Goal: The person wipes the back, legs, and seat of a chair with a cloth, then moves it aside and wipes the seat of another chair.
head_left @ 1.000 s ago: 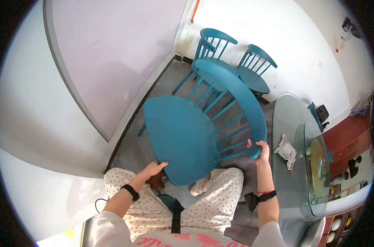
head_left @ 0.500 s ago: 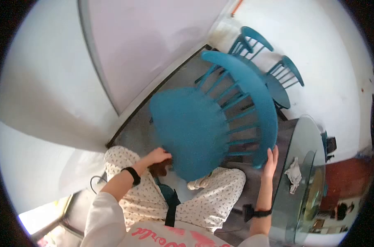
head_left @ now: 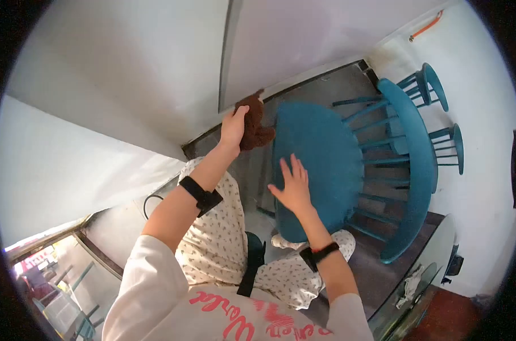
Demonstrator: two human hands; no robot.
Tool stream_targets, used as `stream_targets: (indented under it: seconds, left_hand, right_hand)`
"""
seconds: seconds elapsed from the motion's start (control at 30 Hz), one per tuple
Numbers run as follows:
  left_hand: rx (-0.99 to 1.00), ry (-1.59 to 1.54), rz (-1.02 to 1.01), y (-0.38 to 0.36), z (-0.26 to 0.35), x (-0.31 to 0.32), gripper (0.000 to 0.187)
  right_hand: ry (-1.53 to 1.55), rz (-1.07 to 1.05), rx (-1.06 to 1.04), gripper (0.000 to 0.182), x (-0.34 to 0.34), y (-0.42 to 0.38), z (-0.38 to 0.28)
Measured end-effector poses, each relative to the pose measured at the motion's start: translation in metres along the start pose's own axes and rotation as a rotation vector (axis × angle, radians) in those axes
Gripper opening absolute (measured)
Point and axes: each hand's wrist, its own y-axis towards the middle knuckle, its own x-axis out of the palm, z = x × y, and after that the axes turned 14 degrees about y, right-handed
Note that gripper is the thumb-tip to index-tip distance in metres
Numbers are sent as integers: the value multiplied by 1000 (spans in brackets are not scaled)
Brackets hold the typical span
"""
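Observation:
A teal wooden chair [head_left: 326,142] stands before me, its round seat towards me and its curved, spindled back on the far right side. My left hand [head_left: 233,129] is closed on a brown cloth [head_left: 257,126], raised beside the seat's upper left edge. The cloth hangs bunched, with one corner sticking up. Fingers spread, my right hand [head_left: 293,184] is over the near left part of the seat and holds nothing. Whether its fingertips rest on the seat, I cannot tell.
More teal chairs [head_left: 455,149] are against the white wall [head_left: 485,113] at the right. A glass tabletop [head_left: 442,244] with a whitish crumpled cloth [head_left: 410,286] lies at lower right. Pale panels [head_left: 292,45] border the dark floor [head_left: 317,88] on the left.
My left hand has lifted the brown cloth up and away from beside the seat. My right hand has left the chair's back and moved over the seat. The view has turned.

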Motion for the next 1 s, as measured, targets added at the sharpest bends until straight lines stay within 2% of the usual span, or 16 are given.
stream_targets:
  seconds: [0.07, 0.1, 0.33, 0.43, 0.5, 0.57, 0.67, 0.73, 0.77, 0.8, 0.83, 0.87, 0.9, 0.93, 0.97, 1.0]
  left_hand:
    - [-8, -28, 65, 4, 0, -7, 45]
    - [-20, -53, 124, 5, -2, -11, 44]
    - [-20, -140, 97, 18, -19, -38, 41]
    - [-2, -134, 93, 21, -24, -26, 41]
    - [-44, -98, 100, 18, -18, -22, 41]
    - [-85, -102, 102, 16, -15, -11, 41]
    - [-109, -22, 145, 35, -40, 7, 45]
    - [-52, 47, 265, 32, -61, 23, 49]
    - [-51, 126, 241, 44, -88, 23, 52]
    - [-67, 203, 271, 44, -108, 29, 55]
    - [-149, 247, 251, 20, -97, 40, 62]
    - [-190, 316, 232, 32, -125, 42, 60]
    - [-333, 285, 167, 42, -152, 45, 70]
    - [-356, 317, 99, 25, -139, 50, 77]
    - [-367, 332, 26, 10, -124, 50, 81]
    - [-378, 347, -48, -4, -106, 47, 84]
  right_hand:
    - [-78, -57, 406, 96, 19, 22, 17]
    - [-72, -129, 521, 112, 28, 25, 22]
    - [-317, -130, 510, 117, 61, 16, 23]
    - [-266, -113, 491, 107, 40, 6, 29]
    - [-15, -63, 281, 88, -24, -5, 21]
    - [-33, 32, 247, 69, -122, -25, 0]
    - [-173, 388, 420, 55, -238, -83, -2]
    - [-367, 465, 602, 58, -283, -147, 25]
    - [-430, 456, 708, 64, -290, -179, 34]
    - [-416, 461, 753, 65, -287, -209, 41]
    - [-401, 462, 798, 65, -279, -231, 49]
    - [-399, 455, 790, 65, -266, -244, 56]
    - [52, 665, 809, 64, -251, -255, 65]
    - [516, 850, 806, 63, -239, -252, 63]
    - [524, 842, 806, 63, -233, -249, 61]
    - [711, 972, 748, 62, -228, -245, 59]
